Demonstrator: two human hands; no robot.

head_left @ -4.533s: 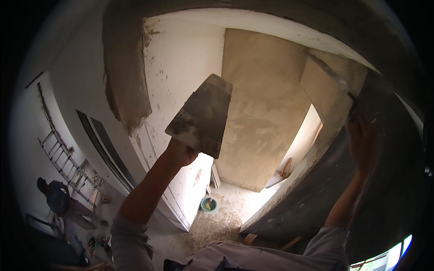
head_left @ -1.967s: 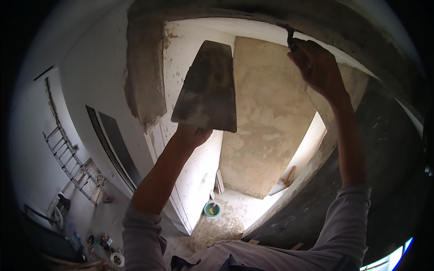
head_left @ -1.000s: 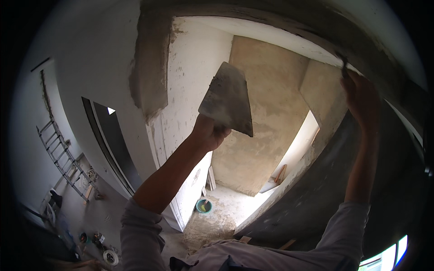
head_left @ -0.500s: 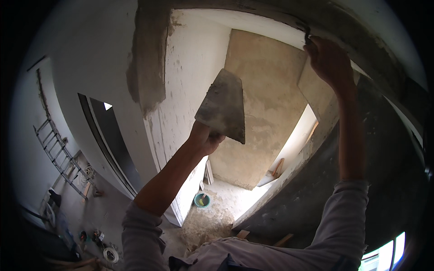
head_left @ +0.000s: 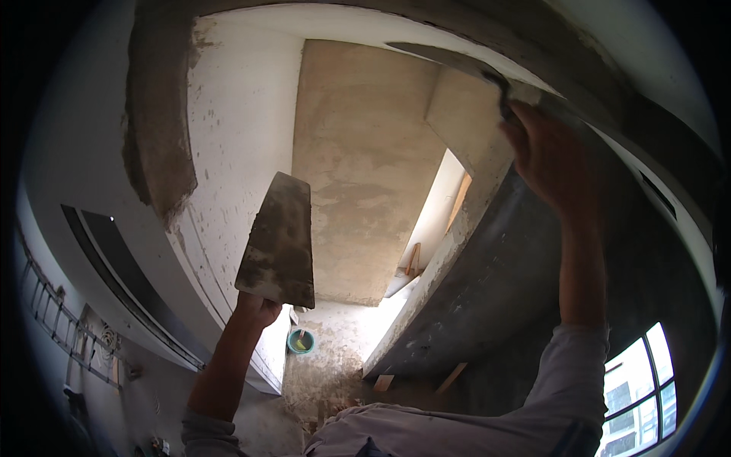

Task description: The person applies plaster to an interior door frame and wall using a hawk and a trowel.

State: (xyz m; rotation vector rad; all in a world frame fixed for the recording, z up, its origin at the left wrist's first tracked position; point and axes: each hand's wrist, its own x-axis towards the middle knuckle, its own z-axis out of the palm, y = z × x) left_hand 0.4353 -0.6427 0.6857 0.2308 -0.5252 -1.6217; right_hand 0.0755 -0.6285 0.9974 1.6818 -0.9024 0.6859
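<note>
My left hand [head_left: 261, 311] is closed under a plasterer's hawk [head_left: 280, 244], a tapered grey board with dark, damp smears and rough mortar along its edge. Most of those fingers are hidden behind the board. Up at the right, my right hand [head_left: 552, 156], slightly blurred, is wrapped round the handle of a trowel [head_left: 449, 59]. Its dark, thin blade points left, just under the opening's top edge. Grey plaster covers the beam [head_left: 640, 91] above and the left corner strip [head_left: 160, 114].
A dark grey wall [head_left: 472, 282] slants along the right, with a window [head_left: 643, 392] behind. Below stands a teal bucket [head_left: 301, 342] on the messy floor. Wood pieces [head_left: 384, 382] lie near my body. A ladder [head_left: 65, 327] leans at the far left.
The view has swung to the right. My left hand has lowered the hawk. My right hand has come down from the beam, and the trowel's blade now shows.
</note>
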